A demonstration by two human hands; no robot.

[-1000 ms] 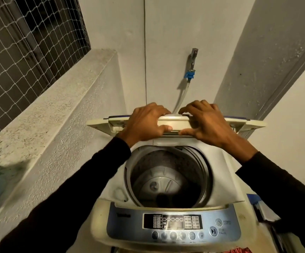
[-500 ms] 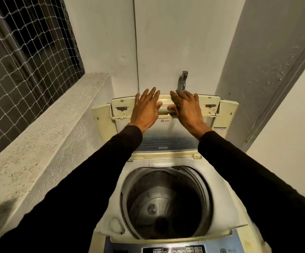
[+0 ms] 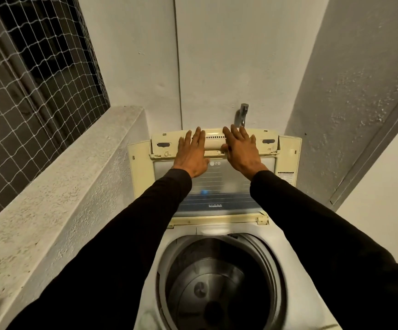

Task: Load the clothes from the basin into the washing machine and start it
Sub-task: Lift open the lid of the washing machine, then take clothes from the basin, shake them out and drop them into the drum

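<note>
Pushing the lid [image 3: 217,184] of the washing machine [image 3: 150,291] back is where we're at. It's folded up at the rear, standing near upright against the wall, right below one tap [image 3: 241,114]. Our left hand [image 3: 191,155] and right hand [image 3: 241,152] are both flat on its upper edge, fingers stretched out and slightly spread, palms pressing rather than gripping — nothing is clamped in either one.

The drum [image 3: 219,287] sits wide open just under our arms, and as far as we can see it's empty: bare metal and the agitator plate at the bottom. So loading hasn't begun, we'd say. No basin or clothes anywhere in view, so they must be somewhere off to the side or behind us.

To do this bit well, we'd keep the push even on both sides so the folding lid doesn't twist at its hinge, and make sure it actually rests back on its own before letting go — a lid that flops down mid-load is annoying. Also worth watching that tap behind it; the top edge looks close to it.

Count-wise: one machine, one lid with two folded panels, one drum, one tap, two hands in two dark sleeves [image 3: 145,234]. On our left there's one rough concrete ledge [image 3: 50,186] with one netted window [image 3: 26,79] above it.
</note>
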